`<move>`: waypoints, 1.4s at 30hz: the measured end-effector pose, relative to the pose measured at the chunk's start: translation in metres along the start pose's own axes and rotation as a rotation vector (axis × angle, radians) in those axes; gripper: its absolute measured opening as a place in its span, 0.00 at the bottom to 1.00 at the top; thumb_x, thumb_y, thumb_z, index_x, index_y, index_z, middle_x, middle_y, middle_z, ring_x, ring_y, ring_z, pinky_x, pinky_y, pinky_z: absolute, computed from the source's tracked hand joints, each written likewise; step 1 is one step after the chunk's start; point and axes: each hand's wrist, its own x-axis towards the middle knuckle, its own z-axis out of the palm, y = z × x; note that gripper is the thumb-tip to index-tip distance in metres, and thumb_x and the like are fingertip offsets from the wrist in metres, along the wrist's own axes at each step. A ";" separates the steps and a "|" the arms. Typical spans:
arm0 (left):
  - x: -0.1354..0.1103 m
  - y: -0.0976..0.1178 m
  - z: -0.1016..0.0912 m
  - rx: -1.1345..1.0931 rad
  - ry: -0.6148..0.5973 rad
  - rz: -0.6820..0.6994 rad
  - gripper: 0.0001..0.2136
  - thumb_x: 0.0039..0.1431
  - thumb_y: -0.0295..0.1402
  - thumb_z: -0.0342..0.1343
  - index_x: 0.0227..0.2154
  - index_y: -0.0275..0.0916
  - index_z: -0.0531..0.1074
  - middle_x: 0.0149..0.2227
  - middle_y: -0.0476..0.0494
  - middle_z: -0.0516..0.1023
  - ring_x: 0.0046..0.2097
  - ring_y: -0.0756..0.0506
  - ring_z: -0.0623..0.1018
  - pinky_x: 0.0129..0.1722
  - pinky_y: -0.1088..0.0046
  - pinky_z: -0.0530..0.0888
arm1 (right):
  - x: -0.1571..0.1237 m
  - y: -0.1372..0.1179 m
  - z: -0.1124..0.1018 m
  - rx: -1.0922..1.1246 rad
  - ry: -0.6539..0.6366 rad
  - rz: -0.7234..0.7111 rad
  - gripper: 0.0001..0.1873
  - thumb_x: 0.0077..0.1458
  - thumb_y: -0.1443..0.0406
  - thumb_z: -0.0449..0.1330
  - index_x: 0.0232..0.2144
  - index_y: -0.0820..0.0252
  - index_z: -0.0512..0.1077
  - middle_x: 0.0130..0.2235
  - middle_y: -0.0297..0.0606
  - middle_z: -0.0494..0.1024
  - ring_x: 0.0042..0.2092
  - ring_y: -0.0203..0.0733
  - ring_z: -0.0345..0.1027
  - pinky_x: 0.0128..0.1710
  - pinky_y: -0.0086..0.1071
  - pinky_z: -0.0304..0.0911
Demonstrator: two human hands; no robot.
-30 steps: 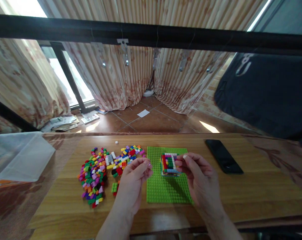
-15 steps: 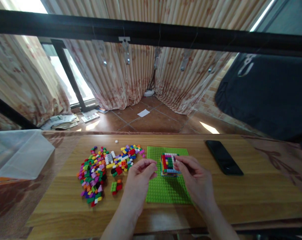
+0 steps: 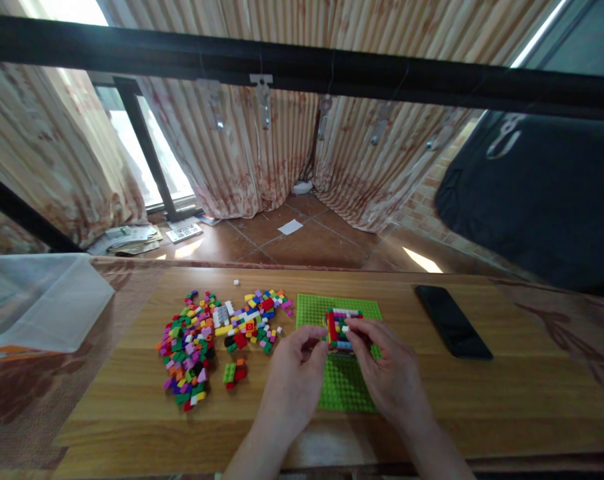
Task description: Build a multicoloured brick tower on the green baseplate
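A small hollow block build (image 3: 332,327) with red, white, pink and light-blue bricks stands on a green studded baseplate (image 3: 349,393). Over its right side, my right hand (image 3: 395,367) pinches a small white brick (image 3: 345,329) between thumb and forefinger. At the build's left edge is my left hand (image 3: 297,367), its thumb and forefinger curled together. Whether those fingertips touch the build or hold a piece, I cannot make out. The two hands hide much of the baseplate's lower part.
Left of the baseplate lies a large pile of loose coloured bricks (image 3: 187,353), with a few joined bricks (image 3: 229,373) nearer me. A black phone (image 3: 455,323) rests on the wooden table (image 3: 147,440) at the right. A translucent plastic bin (image 3: 82,300) stands far left.
My left hand has moved right, up to the build's left edge. My right hand stays over the build, and the white brick now shows at its fingertips. The view has shifted slightly.
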 end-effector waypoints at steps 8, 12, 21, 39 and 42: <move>-0.008 -0.001 0.002 0.348 -0.060 0.121 0.15 0.58 0.29 0.52 0.45 0.44 0.78 0.33 0.43 0.80 0.31 0.44 0.75 0.33 0.71 0.66 | 0.000 0.004 0.003 -0.107 -0.091 -0.167 0.09 0.61 0.68 0.56 0.39 0.55 0.76 0.38 0.39 0.79 0.41 0.44 0.71 0.43 0.41 0.69; -0.009 -0.001 0.003 0.409 -0.072 0.180 0.16 0.58 0.28 0.51 0.45 0.45 0.78 0.38 0.41 0.81 0.35 0.43 0.76 0.37 0.69 0.67 | 0.001 0.004 0.005 -0.123 -0.097 -0.198 0.11 0.61 0.69 0.55 0.40 0.54 0.76 0.38 0.39 0.79 0.42 0.45 0.70 0.44 0.43 0.69; -0.015 -0.003 0.000 0.567 -0.093 0.290 0.16 0.59 0.25 0.50 0.46 0.45 0.77 0.36 0.40 0.78 0.36 0.41 0.77 0.36 0.69 0.67 | 0.003 0.001 0.006 -0.131 -0.097 -0.230 0.12 0.60 0.71 0.55 0.40 0.55 0.77 0.38 0.40 0.78 0.42 0.46 0.69 0.43 0.42 0.70; -0.015 0.001 -0.003 1.076 -0.227 0.402 0.16 0.63 0.26 0.44 0.50 0.40 0.70 0.37 0.43 0.76 0.38 0.42 0.76 0.37 0.66 0.71 | 0.008 0.008 0.004 -0.084 -0.139 -0.311 0.13 0.61 0.73 0.54 0.41 0.57 0.76 0.39 0.41 0.77 0.42 0.45 0.68 0.41 0.40 0.70; -0.014 0.001 -0.004 1.032 -0.226 0.391 0.17 0.63 0.26 0.44 0.51 0.41 0.69 0.37 0.44 0.76 0.38 0.43 0.77 0.38 0.67 0.72 | 0.009 0.010 0.004 -0.064 -0.155 -0.283 0.12 0.60 0.72 0.55 0.40 0.58 0.77 0.39 0.41 0.77 0.42 0.44 0.68 0.41 0.39 0.70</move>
